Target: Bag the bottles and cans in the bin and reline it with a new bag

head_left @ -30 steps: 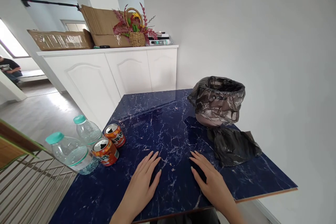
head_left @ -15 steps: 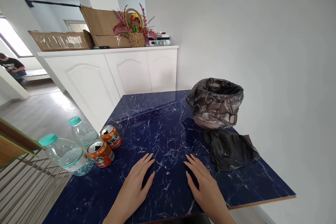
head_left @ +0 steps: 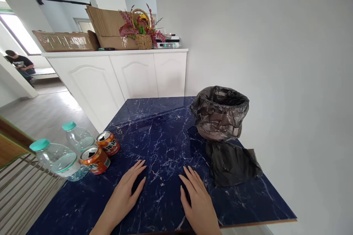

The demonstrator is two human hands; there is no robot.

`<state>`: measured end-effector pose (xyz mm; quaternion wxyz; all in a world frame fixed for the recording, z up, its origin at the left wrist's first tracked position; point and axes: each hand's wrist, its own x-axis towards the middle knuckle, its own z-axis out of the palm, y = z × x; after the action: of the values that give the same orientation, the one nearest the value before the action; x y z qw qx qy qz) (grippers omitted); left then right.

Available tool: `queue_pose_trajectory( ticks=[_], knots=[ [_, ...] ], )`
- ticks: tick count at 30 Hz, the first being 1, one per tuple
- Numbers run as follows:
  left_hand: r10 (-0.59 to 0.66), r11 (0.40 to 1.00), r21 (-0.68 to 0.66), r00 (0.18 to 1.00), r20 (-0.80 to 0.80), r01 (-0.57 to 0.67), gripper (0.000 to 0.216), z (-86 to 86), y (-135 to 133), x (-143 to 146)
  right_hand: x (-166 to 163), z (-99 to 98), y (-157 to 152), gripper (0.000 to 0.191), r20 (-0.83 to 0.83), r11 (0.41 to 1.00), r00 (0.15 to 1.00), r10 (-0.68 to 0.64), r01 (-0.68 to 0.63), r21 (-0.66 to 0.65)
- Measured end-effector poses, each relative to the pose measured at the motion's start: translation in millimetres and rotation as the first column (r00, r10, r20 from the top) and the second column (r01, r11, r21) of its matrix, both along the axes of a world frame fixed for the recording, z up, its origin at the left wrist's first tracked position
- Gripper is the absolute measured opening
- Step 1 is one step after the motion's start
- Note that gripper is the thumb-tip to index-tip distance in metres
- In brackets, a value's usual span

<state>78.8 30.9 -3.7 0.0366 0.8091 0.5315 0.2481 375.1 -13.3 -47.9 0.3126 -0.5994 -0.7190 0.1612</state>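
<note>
My left hand (head_left: pixel 125 192) lies flat on the dark blue marbled table (head_left: pixel 154 136), fingers stretched out and holding nothing. Beside it, my right hand (head_left: pixel 196 198) rests the same way, palm down, thumb apart. Left of my left hand stand two opened orange drink cans, the nearer can (head_left: pixel 95 160) and the farther can (head_left: pixel 109 143). Two clear plastic bottles with teal caps are next to them, a front bottle (head_left: pixel 59 161) and a back bottle (head_left: pixel 79 137). Beyond my right hand lies a flattened black plastic bag (head_left: pixel 233 163), and behind that stands a bin lined with a black bag (head_left: pixel 220 115).
A metal wire rack (head_left: pixel 24 180) adjoins the table's left edge. Behind the table, a white cabinet (head_left: pixel 138 73) carries cardboard boxes (head_left: pixel 66 41) and a wicker flower basket (head_left: pixel 143 41). A plain wall (head_left: pixel 270 62) runs along the right. Far left, a person (head_left: pixel 20 64) sits.
The camera view has shifted slightly, so the tabletop things and both hands appear farther left. Both hands stay flat on the table, and nothing has been picked up.
</note>
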Motion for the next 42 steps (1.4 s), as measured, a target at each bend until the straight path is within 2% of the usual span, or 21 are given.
queue_pose_trajectory(
  ticks=[10,20,26,34,42],
  knots=[
    [0.029,1.0,-0.005,0.999,0.014,-0.029,0.041,5.6,-2,4,5,11.2,-2,0.046,-0.038,0.997,0.998,0.054,-0.057,-0.056],
    [0.018,1.0,0.001,1.0,0.024,-0.018,0.04,2.9,-5,3,4,4.5,-3,0.046,-0.014,0.999,1.0,0.019,-0.018,0.051],
    [-0.008,1.0,0.022,1.0,0.029,0.007,0.038,0.8,-7,0,3,1.7,-4,0.046,-0.005,0.998,1.0,0.012,-0.012,0.058],
    [-0.042,0.998,0.051,0.999,0.025,0.041,0.037,-5.2,-9,-4,1,-3.9,-4,0.043,0.015,0.987,1.0,0.004,-0.006,0.159],
    [-0.062,0.997,0.044,0.997,0.046,0.06,0.037,-6.1,-10,-6,1,-1.4,-5,0.041,0.002,0.986,1.0,-0.003,0.003,0.168]
  ],
)
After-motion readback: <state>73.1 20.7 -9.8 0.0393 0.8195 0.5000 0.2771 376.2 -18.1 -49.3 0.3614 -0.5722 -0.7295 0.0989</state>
